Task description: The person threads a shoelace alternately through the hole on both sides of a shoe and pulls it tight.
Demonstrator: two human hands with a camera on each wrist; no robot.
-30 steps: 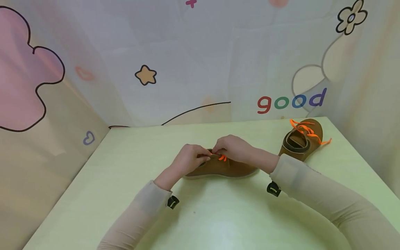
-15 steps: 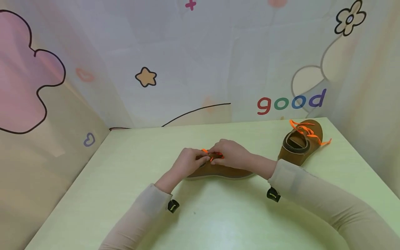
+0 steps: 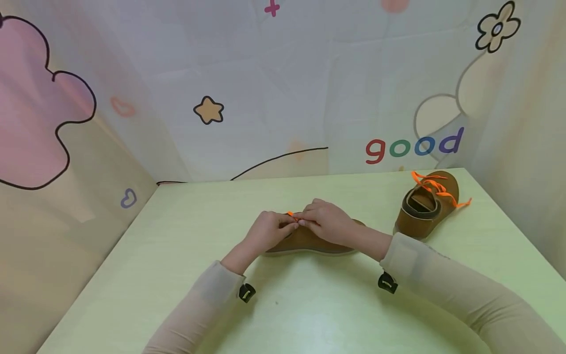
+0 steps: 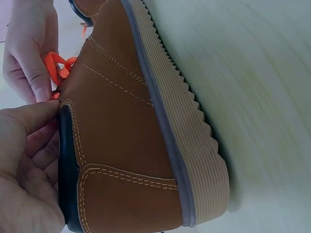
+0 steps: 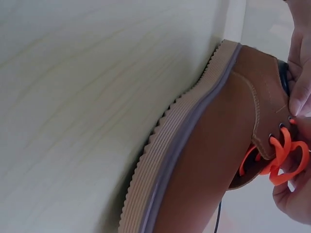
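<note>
A brown lace-up shoe (image 3: 314, 243) with a pale ridged sole stands sideways on the table, toe to the right. My left hand (image 3: 267, 231) pinches the upper edge of its opening beside the top eyelet; in the left wrist view its thumb (image 4: 34, 116) lies on that edge. From the toe side my right hand (image 3: 329, 222) meets it, fingertips pinching the orange shoelace (image 4: 59, 65) close to the top eyelet. Lace runs through several eyelets and loops loosely in the right wrist view (image 5: 279, 158). Whether the left fingertips also hold lace is hidden.
A second brown shoe (image 3: 417, 223) with loose orange laces (image 3: 435, 186) stands at the table's back right, beyond my right forearm. The pale green table (image 3: 309, 305) ends at a printed curtain (image 3: 265, 73) behind and at both sides.
My right hand has moved left along the shoe's top, bringing its fingertips against the left hand's fingertips. The left hand stays nearly in place.
</note>
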